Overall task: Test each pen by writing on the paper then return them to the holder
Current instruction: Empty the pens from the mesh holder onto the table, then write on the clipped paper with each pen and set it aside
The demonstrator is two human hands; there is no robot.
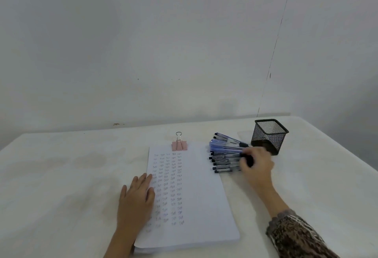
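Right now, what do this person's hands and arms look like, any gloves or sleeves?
The left hand and right hand are bare, no gloves. The left forearm shows no sleeve; the right wears a brown-and-black mottled sleeve with a frilled cuff.

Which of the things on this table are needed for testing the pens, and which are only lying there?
For the job: pens, piled loose; paper, under the left hand; mesh holder; right hand at the pens.
Only there: binder clip at the paper's top edge.
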